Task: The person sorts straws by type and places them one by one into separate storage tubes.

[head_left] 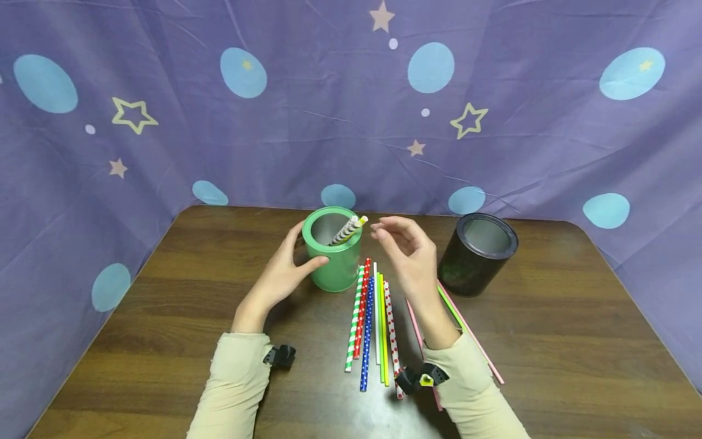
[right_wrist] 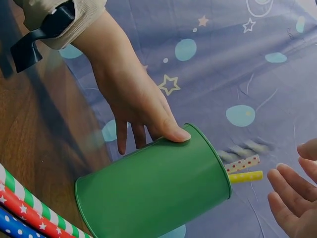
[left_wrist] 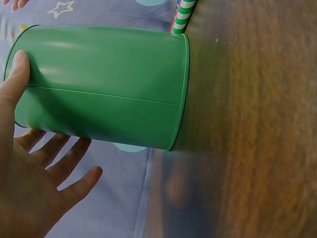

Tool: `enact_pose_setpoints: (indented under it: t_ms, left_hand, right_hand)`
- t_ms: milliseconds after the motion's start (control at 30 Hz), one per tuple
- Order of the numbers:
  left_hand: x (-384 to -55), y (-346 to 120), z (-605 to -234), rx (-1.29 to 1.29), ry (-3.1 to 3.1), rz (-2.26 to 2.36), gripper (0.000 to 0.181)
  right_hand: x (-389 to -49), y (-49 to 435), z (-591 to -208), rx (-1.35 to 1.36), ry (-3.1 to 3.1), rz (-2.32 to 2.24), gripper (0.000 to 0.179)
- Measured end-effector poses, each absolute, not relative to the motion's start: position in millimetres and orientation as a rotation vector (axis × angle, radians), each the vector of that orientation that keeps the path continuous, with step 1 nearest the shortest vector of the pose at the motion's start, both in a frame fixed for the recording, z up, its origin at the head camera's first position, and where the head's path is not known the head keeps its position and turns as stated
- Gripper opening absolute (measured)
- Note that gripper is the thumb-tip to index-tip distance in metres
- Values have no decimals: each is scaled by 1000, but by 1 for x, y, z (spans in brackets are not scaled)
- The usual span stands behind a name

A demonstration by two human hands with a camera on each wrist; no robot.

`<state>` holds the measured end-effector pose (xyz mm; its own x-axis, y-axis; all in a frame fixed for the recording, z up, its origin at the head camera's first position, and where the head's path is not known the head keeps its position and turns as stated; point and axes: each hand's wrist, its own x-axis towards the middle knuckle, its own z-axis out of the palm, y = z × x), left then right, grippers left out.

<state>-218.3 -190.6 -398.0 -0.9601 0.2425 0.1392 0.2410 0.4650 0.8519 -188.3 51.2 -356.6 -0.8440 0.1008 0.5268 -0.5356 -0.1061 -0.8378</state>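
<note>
My left hand [head_left: 278,268] holds a green metal can [head_left: 337,272], thumb on the near side and fingers on the far left side. The can stands upright, its rim open. Paper straws poke out at its right: a black-and-white striped straw [head_left: 342,231], blurred in the right wrist view, a red-dotted straw [right_wrist: 243,164] and a yellow dotted straw [right_wrist: 247,176]. Just right of their tips hovers my right hand [head_left: 411,259], apart from them, fingers loosely bent with nothing between them.
Several straws lie side by side in front of the can, among them a green-striped straw [head_left: 353,332] and a blue dotted straw [head_left: 366,347]. A black can [head_left: 471,262] stands at the right, with pink and green straws [head_left: 477,341] before it. A purple curtain [head_left: 329,122] hangs behind the table.
</note>
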Motion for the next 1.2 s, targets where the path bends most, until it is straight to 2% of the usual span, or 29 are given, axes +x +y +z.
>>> enact_pose_setpoints:
  t_ms: [233, 767, 1200]
  left_hand:
    - [-218, -191, -398, 437, 2678, 1569, 88]
    - [-217, -191, -398, 439, 2687, 1569, 89]
    - [-217, -191, -398, 452, 2692, 1570, 89]
  right_hand:
    - [-188, 56, -355, 465, -1785, 2006, 22]
    - [-193, 82, -354, 298, -2293, 1905, 21]
    - [-187, 97, -371, 229, -2473, 1825, 21]
